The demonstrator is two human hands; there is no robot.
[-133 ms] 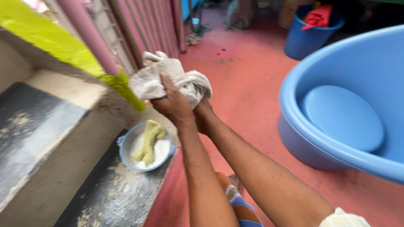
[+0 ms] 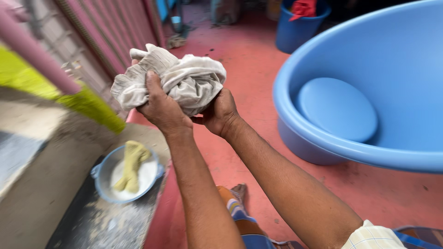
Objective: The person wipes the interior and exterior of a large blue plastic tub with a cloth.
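Note:
Both my hands grip a bunched, wrung whitish-grey cloth (image 2: pixel 184 78) held up in front of me above the red floor. My left hand (image 2: pixel 159 106) clasps it from the near left side, fingers wrapped over the twisted end. Below and to the right, my right hand (image 2: pixel 221 113) cups the bundle. Under my left arm a small pale-blue bowl (image 2: pixel 104 177) stands on the grey step and holds a yellowish twisted cloth (image 2: pixel 131 163).
A large light-blue plastic tub (image 2: pixel 295 138) stands on the floor at the right. A darker blue bucket (image 2: pixel 295 32) with a red cloth in it is at the back. Pink grille bars and a yellow-green ledge (image 2: pixel 87 103) run along the left.
The view has shifted closer and lower, so cloth and hands fill more of the picture. The grip on the cloth looks the same.

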